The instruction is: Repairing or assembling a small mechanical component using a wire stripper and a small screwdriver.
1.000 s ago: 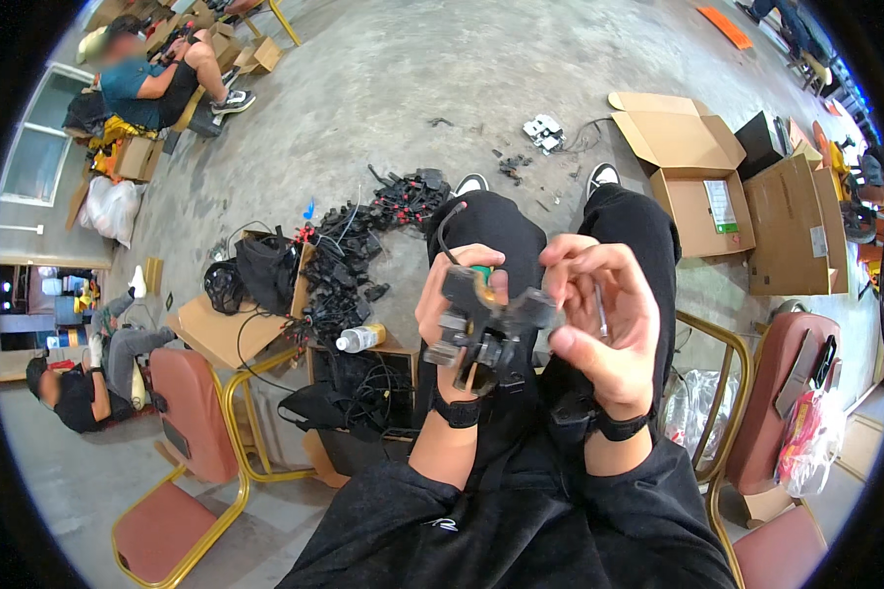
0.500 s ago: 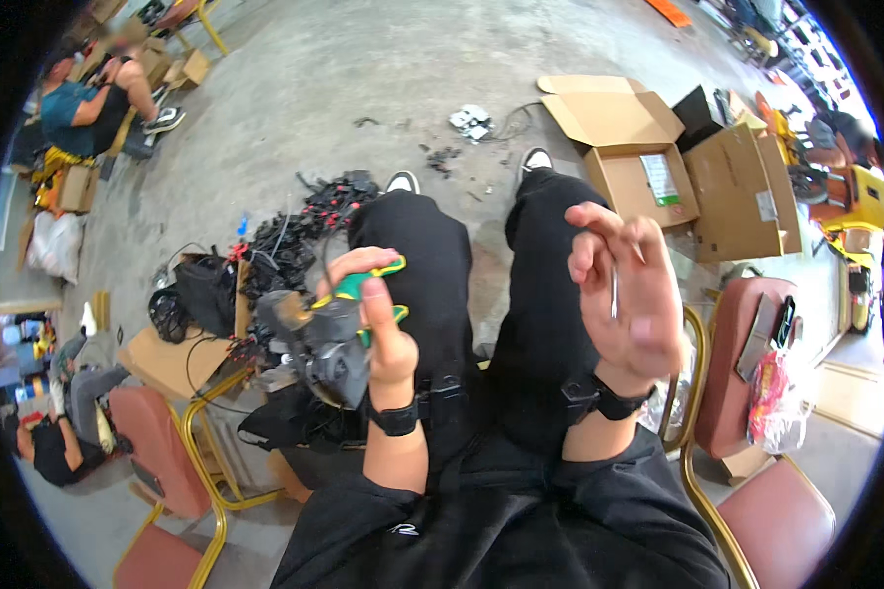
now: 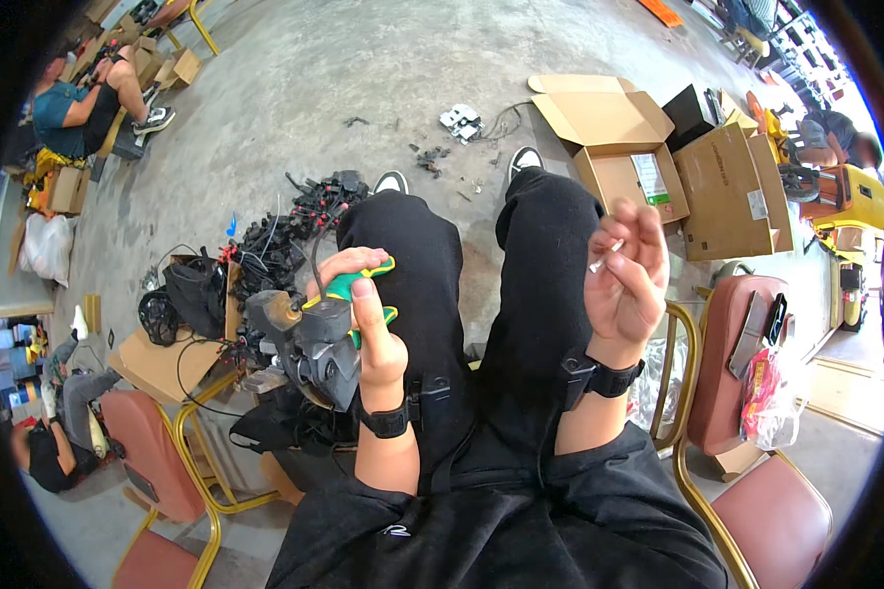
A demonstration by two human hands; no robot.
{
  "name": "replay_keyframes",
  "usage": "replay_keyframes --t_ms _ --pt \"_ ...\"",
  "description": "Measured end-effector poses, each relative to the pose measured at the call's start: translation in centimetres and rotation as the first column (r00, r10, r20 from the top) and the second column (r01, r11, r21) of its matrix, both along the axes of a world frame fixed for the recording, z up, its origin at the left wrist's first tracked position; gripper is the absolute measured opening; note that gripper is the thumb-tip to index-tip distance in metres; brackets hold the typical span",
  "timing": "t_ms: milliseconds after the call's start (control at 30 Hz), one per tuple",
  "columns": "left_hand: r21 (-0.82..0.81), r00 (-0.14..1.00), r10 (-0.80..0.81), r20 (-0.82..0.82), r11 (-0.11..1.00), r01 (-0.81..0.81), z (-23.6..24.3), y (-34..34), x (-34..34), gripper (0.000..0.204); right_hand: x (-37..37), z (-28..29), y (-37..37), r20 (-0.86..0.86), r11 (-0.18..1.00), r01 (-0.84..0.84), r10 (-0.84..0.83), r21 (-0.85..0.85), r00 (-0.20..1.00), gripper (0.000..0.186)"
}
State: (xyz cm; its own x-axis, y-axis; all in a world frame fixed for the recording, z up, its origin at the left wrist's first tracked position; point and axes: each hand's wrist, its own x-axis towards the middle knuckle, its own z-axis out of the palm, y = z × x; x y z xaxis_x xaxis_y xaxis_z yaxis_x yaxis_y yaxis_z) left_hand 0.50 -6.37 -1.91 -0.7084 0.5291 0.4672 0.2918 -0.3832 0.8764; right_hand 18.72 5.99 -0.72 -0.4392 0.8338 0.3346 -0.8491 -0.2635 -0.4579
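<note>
My left hand (image 3: 378, 348) is closed round a bulky black plastic device (image 3: 324, 358) with a cable at its top and a brownish round part. The same hand holds a hand tool with green-and-yellow handles (image 3: 340, 287), like pliers. Its working end is hidden by the hand and the device. Raised to the right, above my right thigh, my right hand (image 3: 631, 290) has its palm toward me. Thumb and fingers pinch a thin, short, silvery-white piece (image 3: 605, 257), too small to name. The two hands are well apart.
A heap of black cables and parts (image 3: 280, 231) lies by my left foot. Open cardboard boxes (image 3: 614, 113) stand ahead to the right. A white part (image 3: 462, 122) and black scraps lie on the floor. Chairs (image 3: 154, 456) flank me, and a seated person (image 3: 79, 108) is far left.
My right hand has turned and curled its fingers, and the thin piece now tilts in the pinch. My left hand keeps its hold on the black device and the green-handled tool.
</note>
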Motion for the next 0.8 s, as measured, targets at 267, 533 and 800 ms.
replay_keyframes --t_ms 267,533,800 --pt "-0.004 1.000 -0.013 -0.005 1.000 0.013 0.2 0.0 -0.1 0.017 0.0 0.8 0.0 -0.135 0.981 -0.066 0.042 -0.180 0.990 0.033" --pt "0.045 0.999 -0.042 0.026 0.998 0.041 0.0 0.0 -0.2 0.014 0.1 0.4 0.2 0.204 0.997 0.070 -0.060 -0.045 0.977 0.035" --pt "0.037 1.000 -0.028 -0.002 0.999 0.028 0.0 0.1 -0.2 0.014 1.2 0.7 0.2 0.569 0.972 0.039 -0.169 0.233 0.805 0.032"
